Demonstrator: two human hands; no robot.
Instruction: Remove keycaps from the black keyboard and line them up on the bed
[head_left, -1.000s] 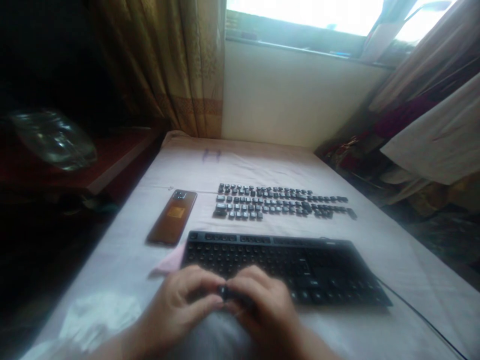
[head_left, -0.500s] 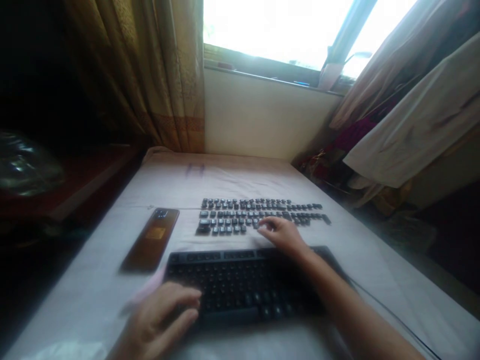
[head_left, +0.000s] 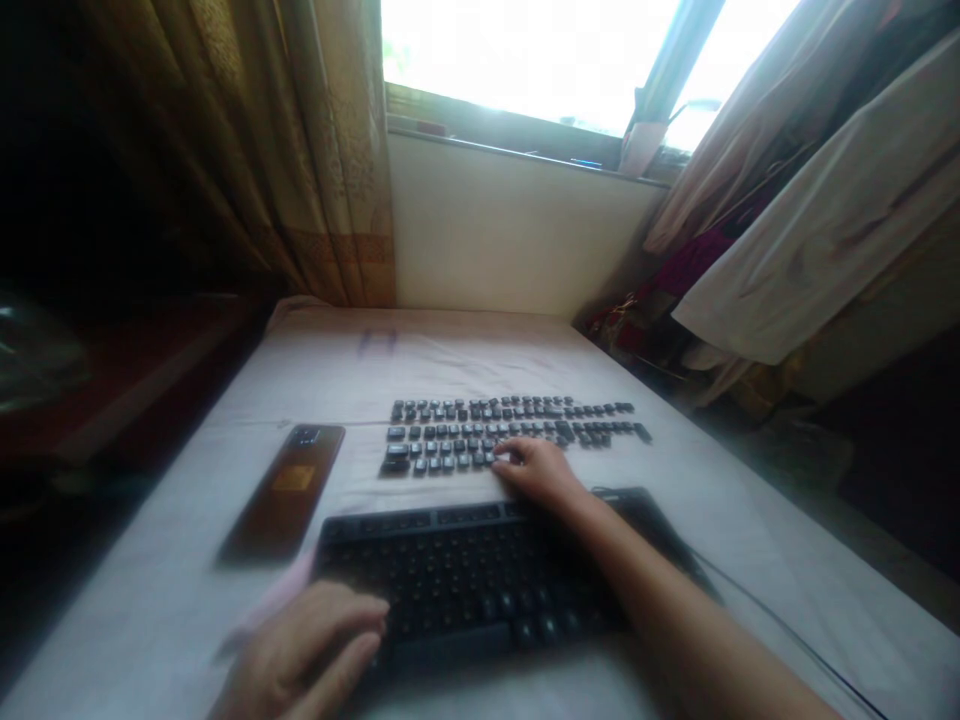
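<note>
My right hand (head_left: 536,470) reaches over the keyboard, thumb and finger pinched on a small dark keycap (head_left: 489,459) at the right end of the nearest keycap row. More loose black keycaps (head_left: 448,432) lie in several rows on the sheet, part of them behind that hand. A black keyboard (head_left: 427,570) with most caps off its upper and middle part lies in front of me; a few keys and a long bar remain along its near edge. Close to the keyboard's left near corner is my left hand (head_left: 300,645), fingers curled, a small gap between thumb and index finger, nothing visible between them.
A brown phone (head_left: 285,495) lies left of the keyboard, with a pink cloth (head_left: 274,600) beside the left hand. The keyboard's cable (head_left: 780,625) trails right over the pale sheet (head_left: 465,350). A curtain (head_left: 330,180) and hanging clothes (head_left: 810,220) flank the window.
Both hands were together before the keyboard. They have parted: the right moved forward to the keycap row with a keycap, then slightly left along it; the left stays near. The view has shifted.
</note>
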